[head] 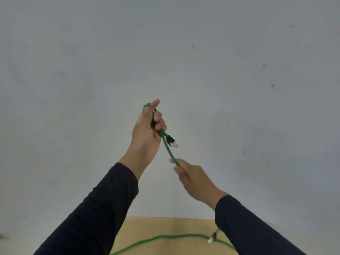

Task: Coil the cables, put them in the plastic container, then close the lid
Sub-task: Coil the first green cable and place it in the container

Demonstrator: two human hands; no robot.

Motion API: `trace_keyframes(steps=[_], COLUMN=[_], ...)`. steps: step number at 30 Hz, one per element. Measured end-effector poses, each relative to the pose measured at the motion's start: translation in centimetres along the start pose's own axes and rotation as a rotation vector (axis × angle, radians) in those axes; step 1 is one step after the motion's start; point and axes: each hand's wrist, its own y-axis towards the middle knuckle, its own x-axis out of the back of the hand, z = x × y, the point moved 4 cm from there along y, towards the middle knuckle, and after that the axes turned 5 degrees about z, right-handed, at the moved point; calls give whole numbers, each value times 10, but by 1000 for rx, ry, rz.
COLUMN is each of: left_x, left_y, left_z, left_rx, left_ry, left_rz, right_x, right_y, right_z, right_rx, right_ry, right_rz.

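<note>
A green cable [168,148] is held up in front of a grey wall. My left hand [147,129] is raised and shut on a loop of it, with the cable passing over my fingers. One plug end [173,141], black and clear, sticks out to the right just below that hand. My right hand [195,178] sits lower and to the right, pinching the same cable where it comes down from the left hand. The rest of the green cable [165,237] trails across the wooden table at the bottom. A second plug [212,238] hangs beside my right sleeve. No plastic container is in view.
A light wooden table [147,227] shows only at the bottom edge between my dark sleeves. A plain grey wall [92,70] with a few small marks fills most of the view.
</note>
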Motion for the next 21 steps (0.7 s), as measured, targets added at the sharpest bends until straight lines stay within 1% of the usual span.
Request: trace_keyframes(steps=[1, 2, 4, 6, 8, 9, 11, 13, 16, 18, 21], left_x=[7, 14, 27, 35, 41, 42, 38, 33, 26, 19, 10], left_y=[3, 4, -2, -15, -34, -45, -66, -79, -81, -77, -66], left_z=[-3, -3, 4, 17, 34, 43, 60, 68, 64, 57, 42], left_rx=[-21, -31, -21, 12, 91, 140, 241, 295, 364, 407, 369], left_ry=[61, 172, 487, 719, 803, 817, 775, 676, 394, 206, -56], left_rz=[-45, -80, -86, -18, 79, 137, 256, 318, 284, 275, 264], right_x=[-8, -11, -7, 4, 20, 29, 48, 64, 73, 70, 58], right_y=[-3, -5, -6, -4, -1, 2, 7, 12, 15, 16, 16], right_z=[5, 12, 27, 40, 53, 56, 58, 52, 43, 35, 16], right_rx=[14, 32, 89, 158, 218, 228, 175, 102, 86, 89, 22], right_ry=[-70, -129, -185, -233, -282, -264, -134, 2, 93, 230, 420], right_rz=[52, 82, 94, 93, 81, 70, 58, 60, -9, -51, -163])
